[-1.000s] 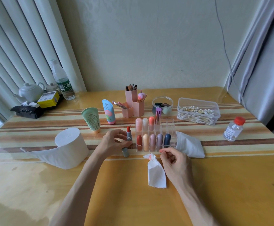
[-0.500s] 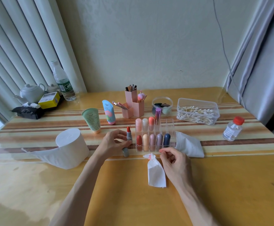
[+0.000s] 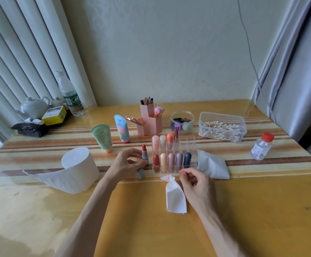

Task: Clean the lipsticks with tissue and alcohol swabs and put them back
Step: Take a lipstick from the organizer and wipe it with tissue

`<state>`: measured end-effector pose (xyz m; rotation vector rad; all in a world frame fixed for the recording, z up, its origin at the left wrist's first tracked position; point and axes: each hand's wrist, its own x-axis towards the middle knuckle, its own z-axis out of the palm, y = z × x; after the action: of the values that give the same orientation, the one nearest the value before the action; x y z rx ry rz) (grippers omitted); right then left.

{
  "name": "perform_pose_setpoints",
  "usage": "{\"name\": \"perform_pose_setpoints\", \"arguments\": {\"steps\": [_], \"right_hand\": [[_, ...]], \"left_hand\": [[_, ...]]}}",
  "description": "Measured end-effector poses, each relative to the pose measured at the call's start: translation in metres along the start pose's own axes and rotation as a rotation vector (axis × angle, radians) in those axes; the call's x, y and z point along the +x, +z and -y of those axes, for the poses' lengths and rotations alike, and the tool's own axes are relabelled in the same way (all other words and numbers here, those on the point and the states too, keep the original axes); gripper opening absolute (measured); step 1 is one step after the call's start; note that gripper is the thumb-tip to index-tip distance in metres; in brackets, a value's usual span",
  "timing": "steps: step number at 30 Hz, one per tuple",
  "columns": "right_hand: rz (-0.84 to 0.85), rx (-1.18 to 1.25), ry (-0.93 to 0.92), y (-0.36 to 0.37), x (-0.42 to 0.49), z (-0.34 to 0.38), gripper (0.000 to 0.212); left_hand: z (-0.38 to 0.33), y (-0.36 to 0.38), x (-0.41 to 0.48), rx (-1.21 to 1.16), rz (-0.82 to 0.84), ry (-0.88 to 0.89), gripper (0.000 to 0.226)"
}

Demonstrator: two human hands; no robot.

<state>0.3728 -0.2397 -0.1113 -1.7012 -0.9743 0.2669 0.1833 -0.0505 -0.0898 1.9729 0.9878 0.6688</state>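
Rack (image 3: 190, 145): nine capped lipsticks (image 3: 171, 160) slotted.
Left hand (image 3: 127, 164): pinches lipstick (image 3: 144, 154) just left of rack. Lipstick upright, long axis vertical, red tip up, uncapped.
Right hand (image 3: 197, 184): loosely curled, empty, nearside of rack.
Tissue (image 3: 175, 197): red-stained, nearside of rack. Wiping likely done; swab, capping and return remain.
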Motion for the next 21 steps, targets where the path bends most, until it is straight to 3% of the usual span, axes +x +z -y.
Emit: {"name": "perform_pose_setpoints", "arguments": {"steps": [15, 18, 21], "right_hand": [[-0.007, -0.005, -0.009, 0.001, 0.0, -0.003, 0.017], [-0.053, 0.04, -0.021, -0.001, 0.0, -0.001, 0.02], [-0.209, 0.083, -0.047, -0.007, -0.004, 0.006, 0.02]], "left_hand": [[-0.002, -0.021, -0.034, -0.107, -0.023, -0.057, 0.017], [-0.008, -0.022, -0.048, -0.128, -0.128, -0.071, 0.017], [-0.021, -0.016, -0.064, -0.173, -0.333, -0.023, 0.015]]}}
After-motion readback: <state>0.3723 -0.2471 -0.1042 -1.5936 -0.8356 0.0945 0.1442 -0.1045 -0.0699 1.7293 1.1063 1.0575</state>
